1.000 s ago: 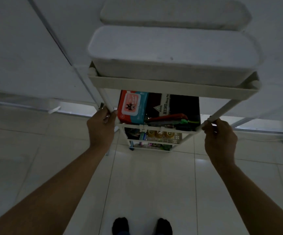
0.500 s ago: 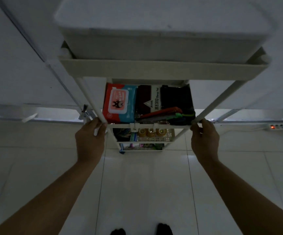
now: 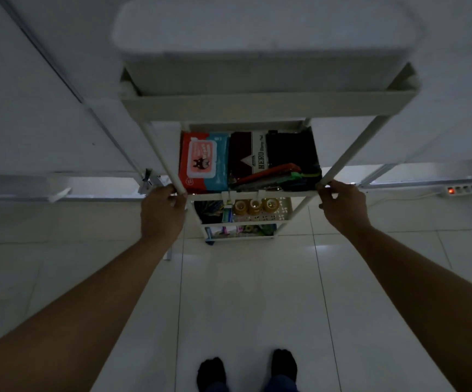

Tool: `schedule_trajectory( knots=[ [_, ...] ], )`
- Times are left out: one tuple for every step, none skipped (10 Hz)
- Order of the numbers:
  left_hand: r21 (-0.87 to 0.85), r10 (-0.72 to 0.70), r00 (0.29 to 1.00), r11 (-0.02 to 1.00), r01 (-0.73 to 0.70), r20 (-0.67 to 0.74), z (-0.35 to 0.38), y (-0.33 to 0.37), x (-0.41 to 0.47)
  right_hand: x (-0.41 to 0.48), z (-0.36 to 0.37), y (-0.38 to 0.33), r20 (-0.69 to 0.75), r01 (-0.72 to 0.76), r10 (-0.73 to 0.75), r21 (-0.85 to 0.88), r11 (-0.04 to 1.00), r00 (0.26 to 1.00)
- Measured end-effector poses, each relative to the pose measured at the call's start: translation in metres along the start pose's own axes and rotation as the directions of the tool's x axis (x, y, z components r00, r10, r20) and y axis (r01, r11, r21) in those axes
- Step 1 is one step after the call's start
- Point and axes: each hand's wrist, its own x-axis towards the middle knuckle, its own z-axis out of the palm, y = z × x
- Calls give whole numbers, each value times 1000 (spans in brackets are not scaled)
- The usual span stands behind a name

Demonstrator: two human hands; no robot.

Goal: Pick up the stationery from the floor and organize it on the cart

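Note:
A white tiered cart (image 3: 268, 107) stands in front of me against the wall. My left hand (image 3: 161, 213) grips its front left post at the second tier. My right hand (image 3: 342, 209) grips the front right post at the same height. The second tier holds a red and blue wipes pack (image 3: 203, 162), a dark HERO pad (image 3: 247, 155), a black pouch (image 3: 290, 149) and red and green pens (image 3: 274, 175). Three tape rolls (image 3: 254, 206) lie on the tier below. The bottom tier holds small colourful items (image 3: 239, 230).
A white lidded box (image 3: 266, 38) fills the top tier. A power strip (image 3: 461, 190) with a red light lies on the floor at the right by the wall. White floor tiles stretch between the cart and my feet (image 3: 247, 372).
The cart has shifted right in view and sits a little farther from me. Both hands have kept their grip on the posts and moved with it.

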Motion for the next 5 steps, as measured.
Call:
schedule_trajectory(
  knots=[
    [-10, -66, 988, 998, 68, 138, -24, 25, -17, -15, -33, -24, 246, 4, 71, -292, 956, 967],
    [-26, -52, 981, 998, 58, 187, -46, 49, -39, -39, -56, -52, 334, 69, 48, -329, 942, 941],
    [-17, 37, 976, 999, -35, 215, -81, 80, -61, -65, -86, -87, 437, 200, -10, -391, 899, 900],
    [28, 137, 974, 989, -145, 183, -116, 104, -80, -82, -111, -114, 452, 299, -97, -400, 867, 887],
    [199, 280, 954, 934, -297, 111, -146, 126, -101, -103, -137, -137, 447, 344, -155, -379, 859, 881]
  ],
)
